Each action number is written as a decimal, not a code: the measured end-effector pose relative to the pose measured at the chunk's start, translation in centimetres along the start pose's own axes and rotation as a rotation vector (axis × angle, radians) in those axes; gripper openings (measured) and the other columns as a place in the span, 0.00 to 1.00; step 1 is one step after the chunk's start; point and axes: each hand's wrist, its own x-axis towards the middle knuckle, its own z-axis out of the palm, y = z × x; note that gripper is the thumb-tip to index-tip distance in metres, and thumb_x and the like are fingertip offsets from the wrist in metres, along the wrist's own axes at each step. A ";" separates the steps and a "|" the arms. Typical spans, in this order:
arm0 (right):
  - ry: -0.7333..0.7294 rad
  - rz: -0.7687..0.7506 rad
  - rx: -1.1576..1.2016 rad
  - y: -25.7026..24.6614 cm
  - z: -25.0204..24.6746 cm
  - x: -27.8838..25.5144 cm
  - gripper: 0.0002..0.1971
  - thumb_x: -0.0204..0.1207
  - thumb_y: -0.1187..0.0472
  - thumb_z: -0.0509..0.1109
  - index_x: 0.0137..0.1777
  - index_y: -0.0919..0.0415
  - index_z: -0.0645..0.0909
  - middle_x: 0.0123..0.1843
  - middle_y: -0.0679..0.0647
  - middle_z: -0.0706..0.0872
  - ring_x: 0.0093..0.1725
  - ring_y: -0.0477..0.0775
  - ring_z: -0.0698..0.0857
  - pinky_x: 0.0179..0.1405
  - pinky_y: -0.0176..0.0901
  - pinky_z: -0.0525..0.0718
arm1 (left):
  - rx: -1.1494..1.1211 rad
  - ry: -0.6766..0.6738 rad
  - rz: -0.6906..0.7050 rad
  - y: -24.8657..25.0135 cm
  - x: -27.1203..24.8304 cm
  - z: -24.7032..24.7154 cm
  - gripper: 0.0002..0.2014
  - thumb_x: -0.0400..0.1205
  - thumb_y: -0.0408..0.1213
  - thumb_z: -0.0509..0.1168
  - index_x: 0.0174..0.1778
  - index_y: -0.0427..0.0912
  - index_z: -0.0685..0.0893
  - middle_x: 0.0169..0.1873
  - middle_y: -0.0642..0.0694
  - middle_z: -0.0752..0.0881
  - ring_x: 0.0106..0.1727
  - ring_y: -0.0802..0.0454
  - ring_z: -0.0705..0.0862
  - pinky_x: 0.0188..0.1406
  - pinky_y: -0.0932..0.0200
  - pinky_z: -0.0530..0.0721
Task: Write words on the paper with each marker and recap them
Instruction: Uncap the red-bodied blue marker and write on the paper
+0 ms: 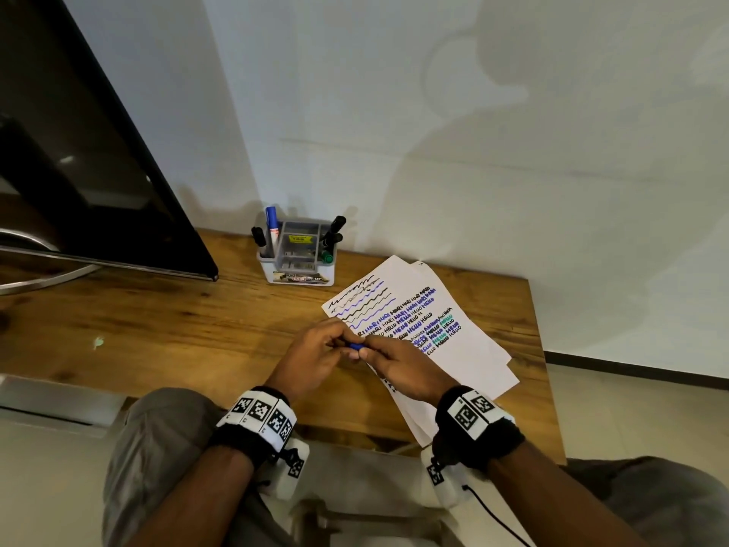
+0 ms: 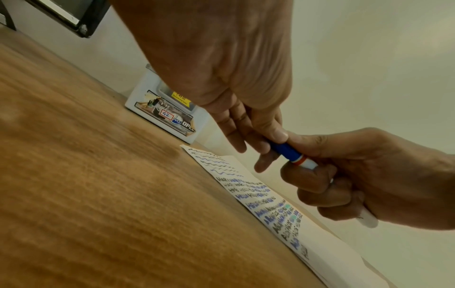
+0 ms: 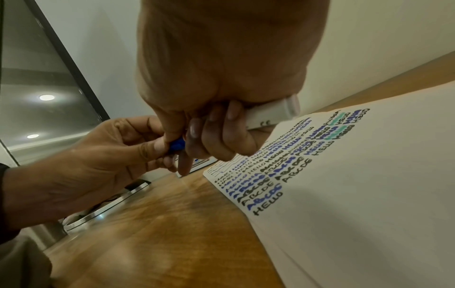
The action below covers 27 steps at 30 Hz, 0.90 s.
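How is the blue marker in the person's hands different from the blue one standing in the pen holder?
The held blue marker lies roughly level above the paper, gripped by the right hand while the left hand pinches its cap. The blue marker in the holder stands upright, untouched, in the organizer by the wall. Both have a blue cap on a white barrel.

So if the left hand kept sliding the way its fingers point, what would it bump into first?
Most likely the right hand. The left hand points rightward along the blue marker that both hands grip, and their fingertips already almost meet on its cap. Beyond that lies the paper, though depth there is hard to judge.
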 end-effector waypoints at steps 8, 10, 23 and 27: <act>-0.008 0.018 -0.023 0.1 -0.4 0.0 0.19 0.89 0.47 0.63 0.77 0.46 0.79 0.80 0.46 0.79 0.79 0.49 0.75 0.80 0.48 0.70 | 0.012 -0.008 0.019 0.0 0.0 -0.2 0.13 0.75 0.16 0.70 0.45 0.39 0.88 0.47 0.50 0.87 0.50 0.58 0.88 0.49 0.67 0.84; -0.013 0.027 -0.001 -0.1 -0.4 -0.1 0.20 0.89 0.46 0.62 0.78 0.45 0.79 0.80 0.46 0.79 0.77 0.48 0.76 0.78 0.45 0.70 | 0.019 -0.012 0.012 -0.1 0.1 -0.3 0.13 0.76 0.18 0.70 0.46 0.40 0.89 0.47 0.50 0.88 0.50 0.56 0.88 0.49 0.66 0.85; 0.063 0.268 0.055 1.9 -3.0 -1.3 0.09 0.87 0.60 0.64 0.62 0.58 0.82 0.70 0.49 0.85 0.65 0.50 0.84 0.61 0.41 0.83 | 0.380 0.345 -0.353 -2.7 0.7 -2.4 0.09 0.79 0.32 0.74 0.51 0.49 0.84 0.50 0.53 0.87 0.53 0.55 0.85 0.56 0.57 0.85; 0.029 0.242 -0.002 2.2 -3.5 -2.3 0.18 0.87 0.66 0.65 0.74 0.55 0.75 0.73 0.49 0.83 0.72 0.53 0.82 0.70 0.46 0.78 | 0.456 0.337 -0.311 -3.9 0.8 -2.1 0.12 0.77 0.28 0.74 0.51 0.46 0.84 0.51 0.48 0.87 0.52 0.48 0.87 0.55 0.56 0.84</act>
